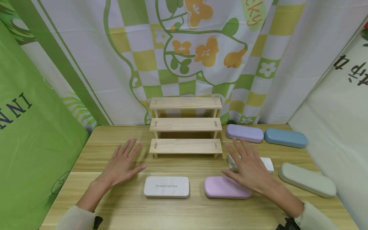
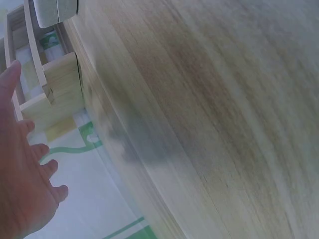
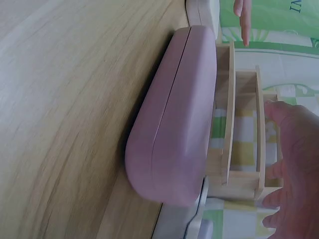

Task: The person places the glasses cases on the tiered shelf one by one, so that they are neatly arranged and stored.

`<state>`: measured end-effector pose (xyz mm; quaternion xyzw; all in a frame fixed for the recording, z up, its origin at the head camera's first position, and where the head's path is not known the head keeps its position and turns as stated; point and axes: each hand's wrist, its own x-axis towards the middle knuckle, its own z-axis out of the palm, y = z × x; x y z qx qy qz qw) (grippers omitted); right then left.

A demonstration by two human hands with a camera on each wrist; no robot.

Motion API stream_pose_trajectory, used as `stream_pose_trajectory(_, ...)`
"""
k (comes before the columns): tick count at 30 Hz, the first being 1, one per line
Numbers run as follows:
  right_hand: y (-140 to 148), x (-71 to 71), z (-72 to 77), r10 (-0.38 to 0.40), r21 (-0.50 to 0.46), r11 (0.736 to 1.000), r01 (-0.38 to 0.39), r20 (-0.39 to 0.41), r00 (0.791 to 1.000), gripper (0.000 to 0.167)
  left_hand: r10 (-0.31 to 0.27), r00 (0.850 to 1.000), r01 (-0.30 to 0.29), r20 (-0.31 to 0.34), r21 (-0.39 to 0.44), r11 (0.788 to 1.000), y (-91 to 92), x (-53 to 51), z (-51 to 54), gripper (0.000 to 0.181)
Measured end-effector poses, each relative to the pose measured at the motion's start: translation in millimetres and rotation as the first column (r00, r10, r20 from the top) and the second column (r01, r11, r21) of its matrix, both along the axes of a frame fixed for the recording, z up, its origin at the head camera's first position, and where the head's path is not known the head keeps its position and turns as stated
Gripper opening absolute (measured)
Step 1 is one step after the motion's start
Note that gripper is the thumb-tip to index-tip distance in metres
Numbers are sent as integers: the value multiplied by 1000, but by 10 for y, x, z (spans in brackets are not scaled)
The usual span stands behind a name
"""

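Pink case [image 1: 222,189] and lettered case [image 1: 166,187] lie lower centre of frame; left hand [image 1: 122,166] and right hand [image 1: 248,166] spread wide, holding nothing.

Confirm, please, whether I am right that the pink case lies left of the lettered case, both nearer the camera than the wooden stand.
Not quite: the head view shows the pink case right of the lettered case; both are indeed nearer the camera than the wooden stand.
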<state>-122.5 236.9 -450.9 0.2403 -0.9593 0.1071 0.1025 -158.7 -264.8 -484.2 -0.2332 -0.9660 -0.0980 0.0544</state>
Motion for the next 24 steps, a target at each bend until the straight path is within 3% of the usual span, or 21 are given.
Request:
stream_pose_trajectory(14,-258,-32,-12,113,-14,994,-113,-1,994,90,-76,996,78,-40,61,995,59,-119,-48,87)
stream_pose_trajectory(20,-363,-32,-2,160,-37,987,-159,26,987,89,-98,993,107,-63,143,984,103,-184,-70,83)
stream_pose_trajectory(24,-433,-21,-6,193,-53,980,-191,35,981,87,-90,995,96,-41,199,975,130,-215,-90,79)
